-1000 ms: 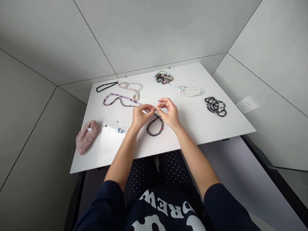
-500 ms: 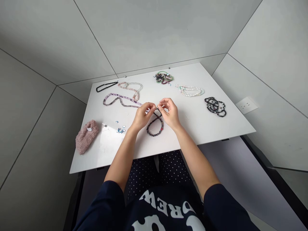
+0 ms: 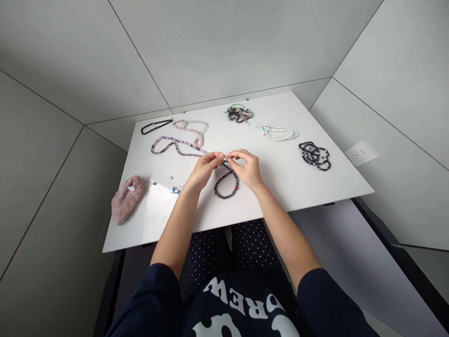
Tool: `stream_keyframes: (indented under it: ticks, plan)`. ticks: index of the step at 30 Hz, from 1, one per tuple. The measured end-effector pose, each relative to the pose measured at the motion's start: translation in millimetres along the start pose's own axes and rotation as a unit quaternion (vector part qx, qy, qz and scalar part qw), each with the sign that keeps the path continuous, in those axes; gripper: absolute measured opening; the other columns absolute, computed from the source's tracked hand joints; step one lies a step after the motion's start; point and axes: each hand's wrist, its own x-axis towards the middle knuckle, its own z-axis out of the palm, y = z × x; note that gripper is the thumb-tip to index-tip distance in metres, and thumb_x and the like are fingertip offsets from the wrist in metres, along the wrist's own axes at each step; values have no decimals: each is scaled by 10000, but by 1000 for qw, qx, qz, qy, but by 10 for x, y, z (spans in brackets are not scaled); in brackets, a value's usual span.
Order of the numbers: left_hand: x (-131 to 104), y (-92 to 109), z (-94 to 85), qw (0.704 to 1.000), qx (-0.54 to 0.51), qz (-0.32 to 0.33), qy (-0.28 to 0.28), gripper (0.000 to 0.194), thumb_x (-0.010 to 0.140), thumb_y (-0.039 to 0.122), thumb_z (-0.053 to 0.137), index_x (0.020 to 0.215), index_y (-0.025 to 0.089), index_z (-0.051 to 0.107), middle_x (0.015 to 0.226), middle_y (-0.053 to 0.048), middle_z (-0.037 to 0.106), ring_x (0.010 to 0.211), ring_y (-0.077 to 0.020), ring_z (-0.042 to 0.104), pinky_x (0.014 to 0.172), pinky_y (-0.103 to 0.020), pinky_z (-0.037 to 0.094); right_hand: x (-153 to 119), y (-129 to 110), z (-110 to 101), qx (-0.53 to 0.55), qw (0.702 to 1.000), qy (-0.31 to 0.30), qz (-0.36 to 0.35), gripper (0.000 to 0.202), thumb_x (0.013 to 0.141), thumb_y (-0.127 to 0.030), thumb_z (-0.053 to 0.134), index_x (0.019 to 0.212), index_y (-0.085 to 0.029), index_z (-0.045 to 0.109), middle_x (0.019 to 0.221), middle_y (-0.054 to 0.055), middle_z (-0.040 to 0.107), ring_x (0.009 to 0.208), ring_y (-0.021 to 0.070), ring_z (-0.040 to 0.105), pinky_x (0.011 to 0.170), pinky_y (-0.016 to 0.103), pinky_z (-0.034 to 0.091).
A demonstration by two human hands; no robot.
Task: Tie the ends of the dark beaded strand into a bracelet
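A strand of dark beads (image 3: 218, 188) with a red one on its right side lies looped on the white table (image 3: 280, 185). Its upper end rises to my fingertips. My left hand (image 3: 206, 167) pinches one end of the strand between thumb and forefinger. From the right, my right hand (image 3: 245, 167) pinches the strand too, its fingertips almost touching the left ones. The exact bit between the fingertips is too small to make out. Just beyond my left hand runs a purple and grey bead strand (image 3: 177, 148).
A fluffy pink pouch-like thing (image 3: 128, 200) and small blue scraps (image 3: 176, 190) lie to the left. Farther back are a black strand (image 3: 156, 125), a pink and clear strand (image 3: 196, 125), a mixed bead heap (image 3: 238, 113) and a pale strand (image 3: 278, 132). Black bead loops (image 3: 315, 156) rest at right.
My hands have lowered slightly and come closer together, fingertips nearly meeting. The strand's upper loop has narrowed and is now mostly covered by my fingers.
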Motion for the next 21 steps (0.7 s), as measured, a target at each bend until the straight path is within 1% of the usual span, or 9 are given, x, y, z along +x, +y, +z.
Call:
stream_keyframes:
  ticks: [4, 7, 10, 12, 14, 17, 19, 21]
  plan:
    - [3, 3, 9, 1000, 2, -2, 12, 322, 727, 488, 787, 745, 186, 679, 716, 1, 568, 697, -117, 481, 678, -261, 363, 1, -18, 2, -2, 1000, 6, -13, 56, 818, -205, 711, 864, -227, 735, 901, 43, 754, 856, 194, 662, 746, 346, 516]
    - [9, -8, 20, 1000, -4, 2, 25, 326, 688, 486, 818, 760, 188, 707, 716, -4, 599, 698, -118, 494, 689, -266, 375, 3, -32, -9, -13, 1000, 5, -23, 32, 843, -247, 703, 854, -228, 727, 885, 44, 747, 854, 197, 655, 756, 353, 513]
    - [22, -28, 27, 999, -14, 10, 39, 332, 651, 471, 848, 771, 188, 725, 739, -10, 640, 712, -120, 526, 712, -270, 403, 5, -31, -18, -23, 999, 4, -29, 85, 878, -289, 663, 842, -224, 705, 866, 45, 731, 857, 199, 647, 772, 355, 505]
    - [34, -46, 26, 998, -19, 19, 56, 324, 652, 456, 850, 789, 188, 731, 761, -15, 658, 725, -123, 550, 723, -271, 421, 8, -20, -20, -25, 1000, 4, -18, 128, 893, -333, 634, 844, -225, 681, 877, 47, 716, 873, 202, 639, 783, 354, 497]
    - [49, -66, 18, 996, -23, 33, 79, 311, 673, 444, 841, 811, 188, 731, 772, -12, 658, 725, -118, 562, 729, -267, 433, 15, -2, -19, -3, 1000, 10, 15, 167, 903, -381, 607, 863, -225, 655, 918, 51, 706, 909, 202, 636, 803, 352, 490]
    - [71, -87, 0, 992, -46, 55, 103, 301, 700, 433, 835, 829, 195, 703, 819, -1, 653, 736, -102, 577, 737, -247, 444, 40, 13, -25, 95, 990, 21, 101, 203, 887, -426, 610, 864, -224, 624, 982, 56, 710, 962, 200, 637, 838, 346, 484]
    - [79, -87, -5, 989, -88, 62, 104, 310, 707, 425, 841, 827, 200, 665, 911, -4, 669, 803, -103, 613, 758, -234, 455, 62, -4, -42, 186, 969, 13, 159, 199, 871, -423, 626, 844, -227, 611, 1015, 51, 723, 988, 195, 642, 869, 343, 481]
    - [80, -72, 0, 983, -147, 58, 89, 320, 721, 407, 843, 824, 199, 622, 1002, -14, 683, 898, -115, 647, 802, -232, 469, 85, -44, -67, 278, 938, -4, 205, 183, 857, -404, 642, 820, -231, 594, 1032, 42, 734, 1012, 190, 652, 909, 345, 478]
